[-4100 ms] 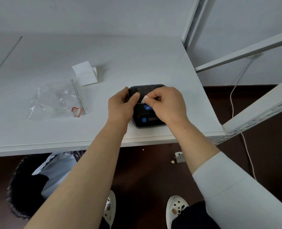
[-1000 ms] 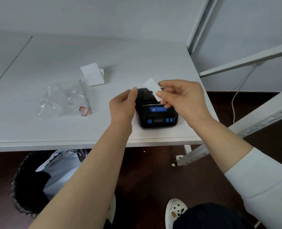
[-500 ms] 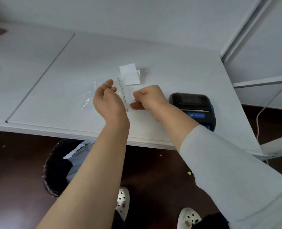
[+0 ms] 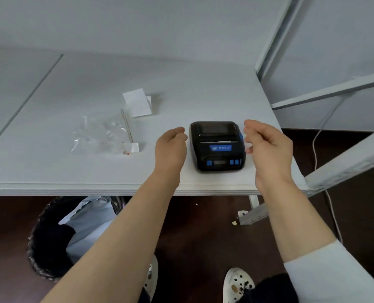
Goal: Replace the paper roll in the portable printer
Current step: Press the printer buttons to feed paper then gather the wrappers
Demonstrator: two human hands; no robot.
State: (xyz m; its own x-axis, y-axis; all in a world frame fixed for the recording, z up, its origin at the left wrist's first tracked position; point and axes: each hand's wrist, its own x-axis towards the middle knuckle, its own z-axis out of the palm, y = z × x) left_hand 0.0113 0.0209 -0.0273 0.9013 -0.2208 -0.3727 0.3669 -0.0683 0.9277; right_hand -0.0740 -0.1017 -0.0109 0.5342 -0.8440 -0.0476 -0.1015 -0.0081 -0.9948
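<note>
A black portable printer (image 4: 217, 145) with blue buttons sits near the front right of the white table (image 4: 94, 84), lid shut, a thin white paper edge showing at its slot. My left hand (image 4: 170, 147) hovers just left of it, fingers loosely curled, holding nothing. My right hand (image 4: 267, 145) hovers just right of it, fingers apart, empty. A small torn paper piece (image 4: 131, 147) lies by the clear plastic bag (image 4: 98, 136).
A folded white paper (image 4: 138, 102) lies further back on the table. Metal shelf struts (image 4: 335, 90) rise at the right. A dark bin (image 4: 57, 235) with a bag stands below the table's front edge. A white cable (image 4: 317, 149) hangs at right.
My right hand tore a paper piece off the printer, carried it left and dropped it by the plastic bag. Both hands have come back to either side of the printer.
</note>
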